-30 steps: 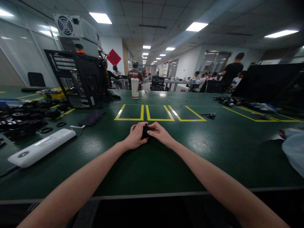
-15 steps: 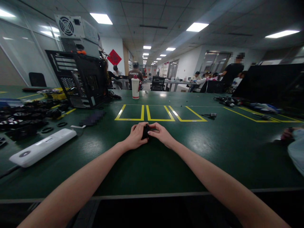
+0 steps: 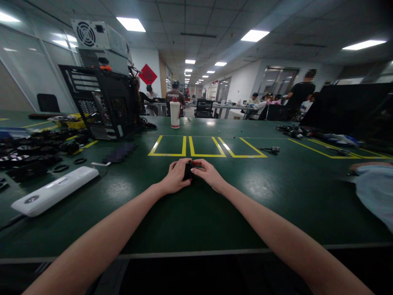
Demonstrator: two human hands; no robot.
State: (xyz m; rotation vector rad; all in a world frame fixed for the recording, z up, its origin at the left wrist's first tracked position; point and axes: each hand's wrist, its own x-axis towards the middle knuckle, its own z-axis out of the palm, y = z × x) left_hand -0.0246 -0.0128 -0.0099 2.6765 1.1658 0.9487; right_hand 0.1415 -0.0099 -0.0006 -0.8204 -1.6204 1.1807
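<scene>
My left hand (image 3: 173, 178) is closed around a small black block-like part (image 3: 187, 171), whose exact kind I cannot make out. The fingers cover much of it. From the other side, my right hand (image 3: 210, 173) is pinched at the part's right edge, thumb and fingertips close together. Both hands rest low over the green table (image 3: 196, 217), just in front of the yellow tape outlines (image 3: 207, 155).
To the left lie a white power strip (image 3: 58, 190), black rings (image 3: 61, 168) and a dark computer case (image 3: 107, 102). A white cup (image 3: 175, 114) stands behind the tape. At right are a cylindrical part with a lead (image 3: 275, 149) and another person's pale blue sleeve (image 3: 374, 192).
My hands stay almost in place around the black part. At the right edge, the other person's arm and pale blue sleeve have moved further left over the table.
</scene>
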